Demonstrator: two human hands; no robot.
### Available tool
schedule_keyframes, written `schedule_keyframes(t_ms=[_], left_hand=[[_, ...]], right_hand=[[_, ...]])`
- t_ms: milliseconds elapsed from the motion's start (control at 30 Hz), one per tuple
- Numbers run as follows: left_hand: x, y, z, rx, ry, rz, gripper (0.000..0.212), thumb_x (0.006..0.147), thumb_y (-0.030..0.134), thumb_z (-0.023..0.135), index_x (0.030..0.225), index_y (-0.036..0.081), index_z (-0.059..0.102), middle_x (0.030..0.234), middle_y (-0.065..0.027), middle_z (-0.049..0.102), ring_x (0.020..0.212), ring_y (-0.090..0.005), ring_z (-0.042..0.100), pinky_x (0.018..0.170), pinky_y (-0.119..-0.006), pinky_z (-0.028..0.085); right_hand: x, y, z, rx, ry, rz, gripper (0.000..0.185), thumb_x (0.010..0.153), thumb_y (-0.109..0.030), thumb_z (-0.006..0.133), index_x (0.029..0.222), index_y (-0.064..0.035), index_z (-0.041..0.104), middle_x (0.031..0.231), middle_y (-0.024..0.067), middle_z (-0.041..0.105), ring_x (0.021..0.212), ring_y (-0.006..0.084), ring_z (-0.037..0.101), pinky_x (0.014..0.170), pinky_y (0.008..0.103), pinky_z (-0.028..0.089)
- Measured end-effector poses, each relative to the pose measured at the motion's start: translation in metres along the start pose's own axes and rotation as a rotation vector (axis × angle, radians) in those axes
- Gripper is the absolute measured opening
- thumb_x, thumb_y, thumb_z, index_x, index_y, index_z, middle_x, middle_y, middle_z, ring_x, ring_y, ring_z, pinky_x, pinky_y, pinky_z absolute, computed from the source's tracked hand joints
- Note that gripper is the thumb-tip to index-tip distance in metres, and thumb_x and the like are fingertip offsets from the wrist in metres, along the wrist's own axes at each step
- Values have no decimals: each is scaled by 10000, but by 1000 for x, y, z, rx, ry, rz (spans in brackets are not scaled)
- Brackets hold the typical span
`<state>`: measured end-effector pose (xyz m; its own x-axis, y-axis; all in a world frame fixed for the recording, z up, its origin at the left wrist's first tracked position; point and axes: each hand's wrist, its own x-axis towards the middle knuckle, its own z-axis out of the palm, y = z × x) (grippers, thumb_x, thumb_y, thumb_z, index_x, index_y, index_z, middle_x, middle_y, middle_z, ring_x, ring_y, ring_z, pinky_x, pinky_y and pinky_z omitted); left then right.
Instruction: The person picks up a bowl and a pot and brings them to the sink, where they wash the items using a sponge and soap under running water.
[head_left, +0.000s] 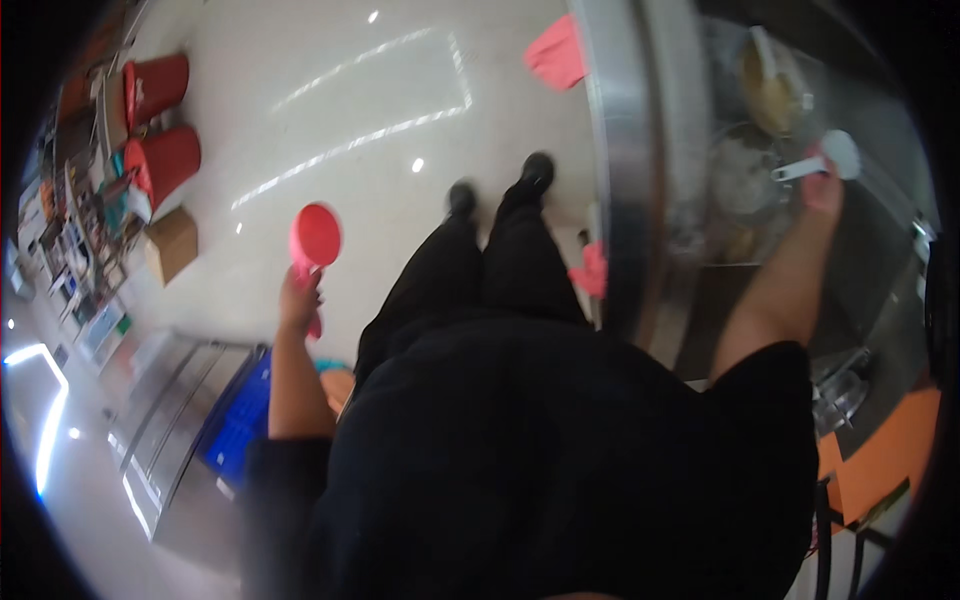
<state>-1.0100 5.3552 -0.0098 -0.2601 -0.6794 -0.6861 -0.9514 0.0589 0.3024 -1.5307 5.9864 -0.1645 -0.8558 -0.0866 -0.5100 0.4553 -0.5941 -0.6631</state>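
My left hand grips the handle of a pink plastic dipper, held out over the floor to my left with its round bowl facing up. On the other side my right hand reaches over the sink in the metal counter and is closed around a white plastic scoop. Its white handle points left. Below it in the sink sit a round, pale vessel and a yellowish bowl with a white handled utensil in it. Blur hides what these vessels hold.
The steel counter edge runs close on my right, with a pink cloth and another pink item beside it. Clear containers stand near an orange surface. Leftward are red bins, a cardboard box and a blue crate.
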Motion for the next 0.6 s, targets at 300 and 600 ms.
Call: schedule_keyframes(t_ms=[300,600], left_hand=[[31,-36,21,140,-77,-199,227,732,151,535,894,25,436,583,-52,468,472,-132,467,414,-270,405],[60,21,36,70,-75,68,223,729,134,542,890,31,427,578,-58,470,449,-137,471,416,-272,407]], right_hand=[[-31,34,80,-433,692,-87,377,710,-516,509,740,-149,427,535,-8,421,443,157,392,460,346,341],[-53,59,117,-140,421,-170,271,819,-138,439,1044,7,395,881,153,513,774,239,546,634,316,473]])
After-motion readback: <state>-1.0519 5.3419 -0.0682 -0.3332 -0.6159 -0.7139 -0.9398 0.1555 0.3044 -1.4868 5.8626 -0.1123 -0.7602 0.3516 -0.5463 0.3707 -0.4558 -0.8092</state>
